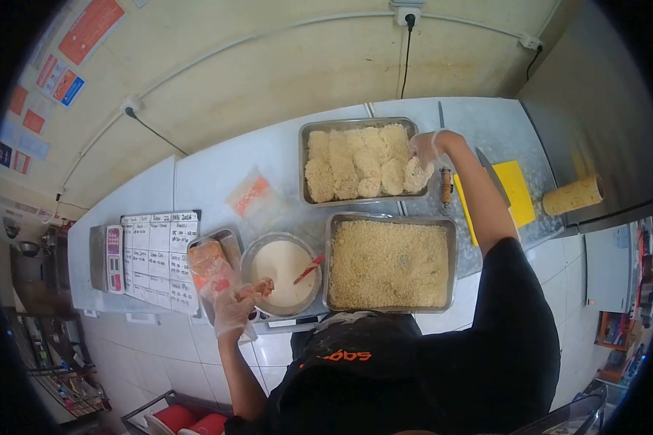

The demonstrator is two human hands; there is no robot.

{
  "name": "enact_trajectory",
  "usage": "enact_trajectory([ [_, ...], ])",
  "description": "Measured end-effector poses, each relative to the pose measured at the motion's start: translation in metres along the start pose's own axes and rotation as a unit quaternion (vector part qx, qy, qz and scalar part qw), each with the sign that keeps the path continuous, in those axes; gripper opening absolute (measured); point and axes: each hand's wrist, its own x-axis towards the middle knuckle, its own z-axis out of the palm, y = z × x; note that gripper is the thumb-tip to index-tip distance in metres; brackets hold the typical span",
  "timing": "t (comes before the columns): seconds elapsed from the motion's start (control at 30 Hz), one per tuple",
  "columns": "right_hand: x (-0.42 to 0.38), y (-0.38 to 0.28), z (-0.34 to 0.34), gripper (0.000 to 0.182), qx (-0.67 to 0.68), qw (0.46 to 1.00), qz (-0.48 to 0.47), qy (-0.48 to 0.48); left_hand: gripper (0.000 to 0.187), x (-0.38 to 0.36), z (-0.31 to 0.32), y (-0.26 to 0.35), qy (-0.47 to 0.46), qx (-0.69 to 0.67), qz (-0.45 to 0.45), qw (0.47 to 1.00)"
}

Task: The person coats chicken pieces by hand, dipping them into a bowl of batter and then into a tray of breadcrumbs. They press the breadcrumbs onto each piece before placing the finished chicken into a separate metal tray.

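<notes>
My left hand [232, 313], in a clear plastic glove, grips a piece of raw meat [260, 288] at the near-left rim of a bowl of white batter [276, 264]. A red-handled utensil [309, 269] leans in that bowl. Left of it, a metal tray [232, 243] holds orange-pink pieces. My right hand [429, 147], gloved too, has its fingers on a crumb-coated piece [418, 175] at the right end of a metal tray [304, 190] with rows of breaded pieces. Closer to me is a deep tray of breadcrumbs [388, 264].
A yellow cutting board [514, 192] with a knife [488, 171] lies under and beside my right forearm. Near it are a wooden-handled tool [446, 190] and a yellow roll [573, 196]. A plastic bag [252, 197], written whiteboard [159, 254] and scale [107, 259] occupy the left.
</notes>
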Motion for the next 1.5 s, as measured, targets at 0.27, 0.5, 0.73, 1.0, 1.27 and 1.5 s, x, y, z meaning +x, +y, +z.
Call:
enact_trajectory([
  [0.27,0.096,0.077,0.056,0.039,0.075,0.971,0.205,0.099,0.017,0.008,0.004,0.035,-0.058,0.076,0.005,0.995],
  [0.5,0.071,-0.092,0.087,0.026,-0.097,0.944,-0.016,0.316,0.026,0.029,-0.003,0.02,0.026,0.159,0.067,0.985],
  [0.73,0.051,-0.292,0.19,0.019,-0.061,0.918,-0.253,0.3,0.028,0.044,0.022,-0.053,-0.033,0.352,0.255,0.9],
  [1.0,0.053,-0.299,0.217,0.014,-0.173,0.893,-0.212,0.358,0.023,0.027,0.004,-0.011,-0.167,0.307,0.191,0.917],
  [1.27,0.045,-0.297,0.231,0.007,-0.061,0.91,-0.218,0.348,0.035,0.086,0.023,-0.079,-0.083,0.322,0.292,0.897],
  [1.5,0.046,-0.297,0.278,0.014,0.012,0.919,-0.175,0.352,0.039,0.033,0.054,-0.087,-0.113,0.378,0.199,0.897],
])
